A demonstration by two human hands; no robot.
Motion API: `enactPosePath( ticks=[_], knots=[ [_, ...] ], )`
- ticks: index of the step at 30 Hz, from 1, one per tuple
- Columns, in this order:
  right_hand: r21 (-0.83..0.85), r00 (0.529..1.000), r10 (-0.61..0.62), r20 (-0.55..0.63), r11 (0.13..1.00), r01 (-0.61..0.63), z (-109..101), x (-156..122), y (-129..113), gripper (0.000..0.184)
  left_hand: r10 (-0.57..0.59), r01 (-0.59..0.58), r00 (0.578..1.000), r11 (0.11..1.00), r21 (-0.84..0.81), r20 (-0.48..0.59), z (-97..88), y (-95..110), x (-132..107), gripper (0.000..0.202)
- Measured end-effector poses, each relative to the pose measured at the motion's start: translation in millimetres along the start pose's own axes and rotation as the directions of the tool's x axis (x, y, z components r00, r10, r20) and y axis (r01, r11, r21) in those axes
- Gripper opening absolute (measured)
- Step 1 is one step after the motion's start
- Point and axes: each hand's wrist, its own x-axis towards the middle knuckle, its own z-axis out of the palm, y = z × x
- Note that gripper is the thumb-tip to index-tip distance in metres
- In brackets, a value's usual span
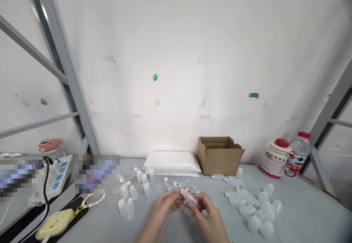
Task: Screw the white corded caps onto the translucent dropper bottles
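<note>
My right hand (206, 210) grips a small clear plastic bottle (190, 197) lying sideways above the grey table (302, 213). My left hand (167, 203) pinches at the bottle's left end, where its neck or cap is; the fingers hide that end. Several finished bottles with white caps (129, 202) stand to the left of my hands. Loose white caps with tethers (173, 184) lie just beyond my hands. A heap of uncapped clear bottles (254, 208) lies to the right.
A stack of white sheets (172, 162) and an open cardboard box (219, 155) stand against the wall. At the far right are a red-lidded jar (276, 158) and a water bottle (299, 151). At left lie a power strip (59, 173), a black cable, a yellow pouch (53, 223) and a bead chain (95, 201).
</note>
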Motion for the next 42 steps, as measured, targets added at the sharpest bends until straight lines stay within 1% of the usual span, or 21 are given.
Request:
enactPosePath(
  ticks=[3, 6, 12, 16, 19, 21, 27, 31, 34, 36, 42],
  knots=[
    [-0.03, 1.0, -0.019, 0.005, 0.999, 0.019, -0.9, 0.5, -1.3, 0.024, 0.007, -0.008, 0.999, 1.0, 0.006, 0.035, 1.2, 2.7, -2.0, 0.04],
    [-0.044, 0.999, -0.044, -0.022, 0.998, 0.043, -0.6, 0.4, 0.6, 0.025, 0.004, -0.006, 0.998, 1.0, 0.022, 0.062, 1.3, 1.9, -0.8, 0.043],
    [-0.091, 0.993, -0.106, -0.051, 0.991, 0.101, 6.1, -2.2, 11.3, 0.026, -0.008, 0.008, 0.999, 1.0, 0.012, 0.034, -2.5, -5.9, 6.3, 0.044],
    [-0.133, 0.978, -0.169, -0.118, 0.979, 0.153, 11.3, -4.1, 19.8, 0.03, -0.002, 0.002, 1.0, 1.0, -0.011, 0.03, -3.7, -10.0, 7.4, 0.044],
    [-0.186, 0.971, -0.209, -0.114, 0.965, 0.186, 12.6, -4.5, 25.9, 0.031, -0.001, 0.001, 1.0, 1.0, -0.018, 0.019, -3.8, -11.2, 6.9, 0.047],
    [-0.221, 0.966, -0.232, -0.11, 0.954, 0.204, 12.9, -4.5, 29.2, 0.032, 0.006, -0.006, 0.999, 1.0, -0.013, 0.032, -3.7, -10.5, 5.7, 0.045],
    [-0.352, 0.945, -0.313, -0.099, 0.899, 0.26, 15.6, -6.1, 32.7, 0.036, 0.048, -0.047, 0.998, 0.998, -0.029, 0.046, -2.1, -6.9, 2.7, 0.026],
    [-0.465, 0.906, -0.411, -0.102, 0.825, 0.322, 14.7, -6.4, 32.6, 0.04, 0.044, -0.044, 0.999, 0.999, -0.013, 0.021, 1.5, -5.7, 2.0, 0.022],
    [-0.533, 0.877, -0.47, -0.096, 0.768, 0.354, 12.7, -6.0, 32.4, 0.045, 0.042, -0.041, 0.999, 0.999, -0.035, 0.025, 3.9, -3.6, -0.6, 0.019],
    [-0.559, 0.871, -0.485, -0.084, 0.746, 0.361, 12.1, -6.1, 31.7, 0.046, 0.03, -0.027, 0.999, 0.997, -0.072, 0.04, 4.3, -2.5, -2.5, 0.017],
    [-0.566, 0.866, -0.494, -0.075, 0.736, 0.371, 11.2, -6.1, 29.3, 0.043, 0.032, -0.019, 0.994, 0.992, -0.121, 0.107, 4.2, -2.1, -4.9, 0.018]
  ],
)
